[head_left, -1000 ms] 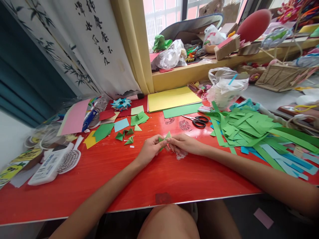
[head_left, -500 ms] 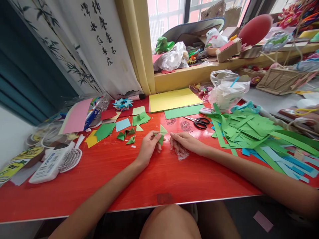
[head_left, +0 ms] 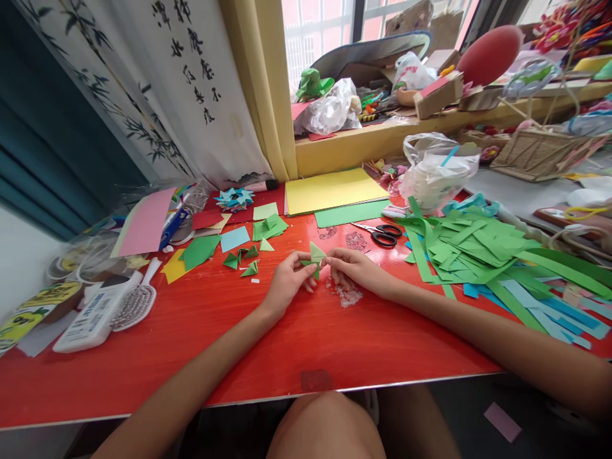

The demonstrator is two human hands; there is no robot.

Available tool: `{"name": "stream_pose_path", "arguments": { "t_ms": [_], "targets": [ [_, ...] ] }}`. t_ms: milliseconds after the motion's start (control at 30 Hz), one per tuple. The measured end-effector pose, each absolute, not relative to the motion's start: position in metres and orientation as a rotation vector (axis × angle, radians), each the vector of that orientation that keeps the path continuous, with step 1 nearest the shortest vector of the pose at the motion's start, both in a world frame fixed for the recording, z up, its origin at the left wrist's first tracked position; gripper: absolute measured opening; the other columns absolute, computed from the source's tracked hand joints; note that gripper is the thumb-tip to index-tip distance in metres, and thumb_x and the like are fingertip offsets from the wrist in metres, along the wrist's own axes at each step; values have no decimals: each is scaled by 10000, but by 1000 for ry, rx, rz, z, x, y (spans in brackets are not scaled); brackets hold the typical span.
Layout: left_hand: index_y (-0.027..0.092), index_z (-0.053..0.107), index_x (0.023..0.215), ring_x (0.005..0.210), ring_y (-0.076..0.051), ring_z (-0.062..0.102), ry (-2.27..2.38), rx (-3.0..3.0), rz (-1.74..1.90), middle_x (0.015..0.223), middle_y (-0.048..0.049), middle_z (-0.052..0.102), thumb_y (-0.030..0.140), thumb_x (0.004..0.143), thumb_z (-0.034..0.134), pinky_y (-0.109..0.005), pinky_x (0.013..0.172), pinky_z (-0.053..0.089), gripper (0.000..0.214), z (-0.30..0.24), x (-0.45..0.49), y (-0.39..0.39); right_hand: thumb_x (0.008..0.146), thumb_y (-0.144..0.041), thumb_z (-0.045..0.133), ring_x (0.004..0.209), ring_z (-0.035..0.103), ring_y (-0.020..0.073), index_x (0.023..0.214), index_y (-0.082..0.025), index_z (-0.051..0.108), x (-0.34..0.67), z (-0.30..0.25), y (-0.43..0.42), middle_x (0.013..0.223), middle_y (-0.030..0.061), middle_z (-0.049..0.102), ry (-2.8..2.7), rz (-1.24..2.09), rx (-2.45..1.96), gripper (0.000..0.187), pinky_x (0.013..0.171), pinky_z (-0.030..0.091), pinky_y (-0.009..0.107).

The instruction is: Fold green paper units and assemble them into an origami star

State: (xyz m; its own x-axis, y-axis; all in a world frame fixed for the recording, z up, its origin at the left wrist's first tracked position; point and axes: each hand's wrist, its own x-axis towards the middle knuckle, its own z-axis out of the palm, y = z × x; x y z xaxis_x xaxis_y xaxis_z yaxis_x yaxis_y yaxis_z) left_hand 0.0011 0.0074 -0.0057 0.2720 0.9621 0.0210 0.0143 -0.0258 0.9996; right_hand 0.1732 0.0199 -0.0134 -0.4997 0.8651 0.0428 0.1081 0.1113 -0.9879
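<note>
My left hand [head_left: 290,280] pinches a small folded green paper piece [head_left: 316,253] between thumb and fingers, above the red table. The piece has a pale green triangular point on top and darker green folds below. My right hand [head_left: 352,269] is closed, its thumb and index finger at the right corner of the same piece. Left of my hands lie several small folded green pieces [head_left: 249,269] and a pale green triangle [head_left: 266,245]. Behind them are a green folded sheet [head_left: 270,227] and a light blue square [head_left: 234,240].
Black-handled scissors [head_left: 384,235] lie beyond my right hand. A heap of green paper strips [head_left: 473,245] spreads to the right. Yellow sheets [head_left: 337,191] lie at the back. A white hairbrush [head_left: 135,305] and a white bottle [head_left: 95,319] are on the left.
My right fingertips have come left to meet the folded green paper piece. The piece has shifted slightly right and turned in my left hand.
</note>
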Motion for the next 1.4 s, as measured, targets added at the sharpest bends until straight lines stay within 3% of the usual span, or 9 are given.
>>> {"name": "stream_pose_path", "arguments": {
  "t_ms": [367, 600, 767, 867, 967, 1067, 1233, 1367, 1400],
  "targets": [
    [161, 520, 901, 431, -65, 462, 1046, 1511, 969, 549, 48, 503, 364, 758, 535, -187, 452, 381, 249, -3, 1, 4, 815, -393, 450, 384, 414, 57, 830, -165, 482, 174, -13, 20, 535, -50, 483, -1790, 1427, -925, 231, 370, 317, 176],
    [160, 473, 765, 453, -57, 454, 1021, 1526, 925, 605, 43, 479, 373, 751, 536, -180, 450, 381, 223, -1, 2, 2, 810, -327, 450, 424, 433, 74, 779, -170, 482, 173, -13, 21, 553, -44, 484, -1862, 1395, -941, 163, 410, 328, 194],
    [161, 455, 731, 511, -67, 448, 926, 1505, 889, 634, 33, 454, 331, 743, 542, -182, 469, 391, 191, 5, 2, -2, 805, -275, 439, 659, 521, 117, 839, -163, 553, 152, -8, 72, 784, 23, 588, -1986, 835, -1039, 164, 612, 391, 234],
    [162, 461, 723, 535, -73, 447, 934, 1499, 934, 633, 26, 456, 325, 751, 531, -184, 492, 392, 180, 6, 1, -4, 794, -307, 479, 718, 530, 135, 932, -165, 575, 124, -3, 118, 835, 40, 603, -2060, 599, -1083, 220, 647, 383, 241],
    [168, 451, 703, 514, -70, 427, 946, 1469, 1002, 603, 35, 446, 323, 760, 515, -188, 491, 382, 177, 6, 0, -4, 753, -396, 537, 754, 544, 163, 1007, -175, 579, 90, -2, 152, 853, 57, 619, -2091, 534, -1182, 340, 651, 383, 252],
    [170, 448, 696, 510, -70, 425, 957, 1464, 1027, 591, 39, 447, 315, 763, 509, -188, 490, 371, 171, 5, -1, -3, 736, -431, 545, 767, 553, 189, 983, -211, 606, 59, -6, 165, 866, 58, 631, -2075, 520, -1292, 336, 615, 373, 258],
    [172, 438, 698, 510, -72, 429, 968, 1483, 1002, 618, 30, 464, 315, 770, 497, -189, 474, 369, 170, 3, -3, -2, 780, -337, 495, 738, 547, 179, 794, -172, 605, 38, -7, 165, 786, 68, 627, -2003, 508, -1294, 200, 605, 369, 254],
    [177, 434, 700, 510, -74, 439, 993, 1441, 1033, 646, 25, 495, 321, 772, 486, -190, 466, 384, 170, 3, -3, -1, 848, -337, 371, 550, 520, 121, 839, -186, 516, 60, 2, 156, 686, 33, 601, -1958, 568, -1231, 210, 510, 378, 232],
    [177, 434, 701, 501, -70, 439, 998, 1426, 1042, 662, 23, 513, 320, 771, 485, -190, 466, 386, 168, 3, -3, -1, 863, -357, 336, 462, 489, 100, 873, -189, 482, 70, 3, 151, 676, 28, 599, -1924, 743, -1144, 223, 458, 372, 227]
  ]
}}
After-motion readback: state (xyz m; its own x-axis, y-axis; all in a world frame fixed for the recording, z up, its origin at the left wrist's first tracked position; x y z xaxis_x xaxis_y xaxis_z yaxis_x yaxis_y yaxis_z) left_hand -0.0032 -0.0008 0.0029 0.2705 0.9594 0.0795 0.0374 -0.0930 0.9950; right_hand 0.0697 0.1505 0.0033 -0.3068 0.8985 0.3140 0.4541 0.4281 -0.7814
